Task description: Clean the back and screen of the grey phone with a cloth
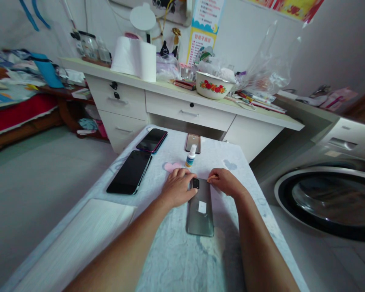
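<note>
A grey phone (200, 221) lies back up on the cloth-covered table, with a black camera block (196, 183) near its far end and a small white label (202, 207). My left hand (178, 186) steadies its far left side, thumb and index finger on either side of the camera block. At the far right corner, my right hand (223, 181) has its fingers pinched together against the edge; whatever is between them is hidden. Just beyond the hands stands a small white-capped spray bottle (190, 156). A phone case (193, 143) lies behind it.
Two dark phones, a nearer one (130, 172) and a farther one (152, 140), lie on the left. A pale flat board or pad (88, 227) is at the near left. A white desk (182, 106) with a flowered bowl (213, 86) is behind; a washing machine (337, 182) stands right.
</note>
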`<move>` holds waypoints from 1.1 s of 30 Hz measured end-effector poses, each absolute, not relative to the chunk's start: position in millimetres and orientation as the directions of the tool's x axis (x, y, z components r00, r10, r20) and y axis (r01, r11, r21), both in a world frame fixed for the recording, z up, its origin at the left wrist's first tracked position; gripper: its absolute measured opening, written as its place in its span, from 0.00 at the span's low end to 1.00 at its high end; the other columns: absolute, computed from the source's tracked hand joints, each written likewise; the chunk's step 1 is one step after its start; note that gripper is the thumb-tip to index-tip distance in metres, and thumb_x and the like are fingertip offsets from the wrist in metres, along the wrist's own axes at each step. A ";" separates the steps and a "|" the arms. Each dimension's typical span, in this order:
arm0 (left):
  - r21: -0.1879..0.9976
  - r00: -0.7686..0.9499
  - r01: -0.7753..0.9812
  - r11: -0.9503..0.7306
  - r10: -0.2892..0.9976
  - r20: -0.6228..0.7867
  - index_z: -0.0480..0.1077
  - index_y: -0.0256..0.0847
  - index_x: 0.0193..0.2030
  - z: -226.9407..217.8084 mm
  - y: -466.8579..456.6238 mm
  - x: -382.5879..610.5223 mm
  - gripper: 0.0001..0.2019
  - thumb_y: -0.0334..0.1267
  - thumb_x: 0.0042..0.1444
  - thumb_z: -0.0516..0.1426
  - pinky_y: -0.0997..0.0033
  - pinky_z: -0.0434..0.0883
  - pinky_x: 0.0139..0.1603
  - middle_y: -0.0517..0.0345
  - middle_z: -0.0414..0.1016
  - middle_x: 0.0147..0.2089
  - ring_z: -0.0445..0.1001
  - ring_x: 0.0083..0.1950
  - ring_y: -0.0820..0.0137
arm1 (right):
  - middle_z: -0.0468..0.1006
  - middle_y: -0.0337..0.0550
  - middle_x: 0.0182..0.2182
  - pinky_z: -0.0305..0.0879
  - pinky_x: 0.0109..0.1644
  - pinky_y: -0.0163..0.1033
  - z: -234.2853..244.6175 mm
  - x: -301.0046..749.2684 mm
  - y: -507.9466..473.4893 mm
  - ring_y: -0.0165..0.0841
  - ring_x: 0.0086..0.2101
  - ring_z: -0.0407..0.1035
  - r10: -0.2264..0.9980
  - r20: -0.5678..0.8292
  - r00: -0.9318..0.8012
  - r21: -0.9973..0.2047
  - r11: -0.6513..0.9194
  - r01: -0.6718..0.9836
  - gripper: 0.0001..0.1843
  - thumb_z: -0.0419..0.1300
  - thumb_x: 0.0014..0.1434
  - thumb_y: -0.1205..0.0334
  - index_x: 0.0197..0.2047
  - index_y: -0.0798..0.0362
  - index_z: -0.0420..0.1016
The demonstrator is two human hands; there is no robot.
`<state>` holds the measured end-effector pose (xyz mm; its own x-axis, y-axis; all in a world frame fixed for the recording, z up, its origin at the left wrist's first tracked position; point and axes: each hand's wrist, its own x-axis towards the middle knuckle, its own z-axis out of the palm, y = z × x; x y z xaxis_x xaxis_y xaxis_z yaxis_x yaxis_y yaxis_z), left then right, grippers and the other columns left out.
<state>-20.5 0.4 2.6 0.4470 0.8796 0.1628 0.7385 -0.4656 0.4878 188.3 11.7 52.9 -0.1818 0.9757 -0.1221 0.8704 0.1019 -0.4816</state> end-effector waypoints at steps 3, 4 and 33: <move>0.480 0.451 0.740 -0.471 0.877 0.166 0.66 0.51 0.55 3.0 0.2 -20.7 0.21 0.47 0.54 0.56 0.55 0.59 0.61 0.56 0.64 0.57 0.58 0.59 0.58 | 0.71 0.37 0.20 0.53 0.20 0.29 54.7 188.2 8.8 0.24 0.17 0.62 0.969 -0.211 -0.131 -0.503 0.007 0.864 0.07 0.57 0.54 0.68 0.34 0.57 0.76; 0.478 0.450 0.743 -0.469 0.878 0.162 0.65 0.51 0.55 3.4 0.2 -20.6 0.21 0.47 0.54 0.56 0.55 0.58 0.62 0.56 0.64 0.57 0.58 0.59 0.58 | 0.71 0.37 0.19 0.51 0.18 0.29 55.7 187.7 7.7 0.24 0.15 0.60 0.964 -0.241 -0.114 -0.506 -0.024 0.862 0.07 0.56 0.55 0.67 0.34 0.57 0.76; 0.494 0.440 0.730 -0.472 0.878 0.187 0.67 0.50 0.55 -0.8 3.4 -19.9 0.22 0.50 0.53 0.57 0.57 0.59 0.61 0.56 0.65 0.57 0.59 0.59 0.58 | 0.74 0.42 0.26 0.54 0.32 0.33 73.0 159.2 -56.5 0.30 0.29 0.66 0.981 -0.032 -0.189 -0.358 0.166 0.919 0.08 0.56 0.56 0.70 0.28 0.55 0.74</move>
